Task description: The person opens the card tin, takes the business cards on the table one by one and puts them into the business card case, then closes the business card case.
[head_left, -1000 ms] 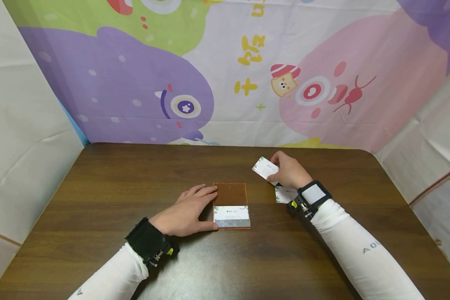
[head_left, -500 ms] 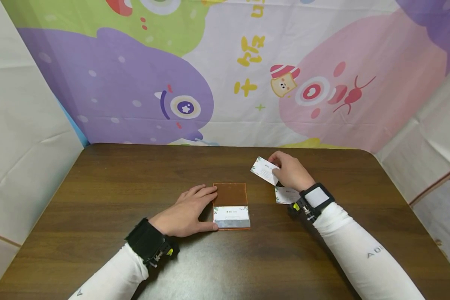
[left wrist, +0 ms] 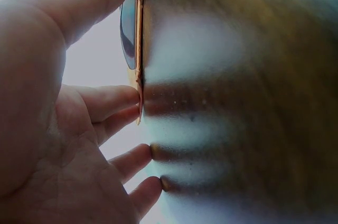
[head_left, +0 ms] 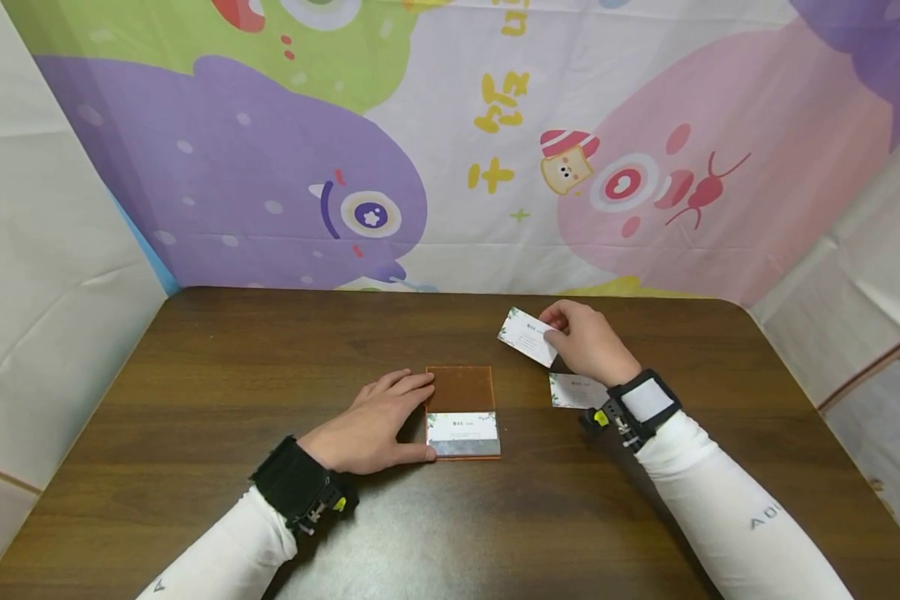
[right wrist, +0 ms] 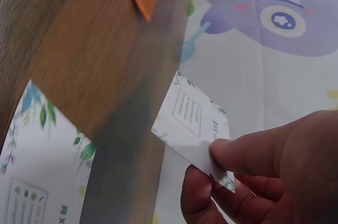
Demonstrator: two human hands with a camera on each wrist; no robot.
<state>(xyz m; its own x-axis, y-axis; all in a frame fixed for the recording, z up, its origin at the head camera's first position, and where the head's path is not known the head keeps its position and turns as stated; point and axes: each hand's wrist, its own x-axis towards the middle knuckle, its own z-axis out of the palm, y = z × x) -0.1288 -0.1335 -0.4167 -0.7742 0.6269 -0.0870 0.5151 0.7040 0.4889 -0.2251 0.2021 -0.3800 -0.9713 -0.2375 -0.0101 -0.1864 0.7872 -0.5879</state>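
A brown card holder [head_left: 459,387] lies unfolded on the table, with a white business card in its near half above a grey pocket band. My left hand [head_left: 371,425] is spread along its left side. In the left wrist view the thumb and fingertips touch the edge of the card holder [left wrist: 139,39]. To the right, my right hand [head_left: 588,342] pinches a white business card [head_left: 527,337] between thumb and fingers, raised and tilted. In the right wrist view this card [right wrist: 190,115] has leaf prints at its corners. Another business card [head_left: 574,390] lies below, partly hidden by the right wrist.
The dark wood table [head_left: 232,367] carries everything. Behind its far edge hangs a cartoon-print cloth [head_left: 270,167]. White sheets [head_left: 67,233] close off the left and right sides.
My right hand has lifted the business card slightly up and to the left, its wrist swinging right, so more of the lower card shows. The left hand and card holder stay put.
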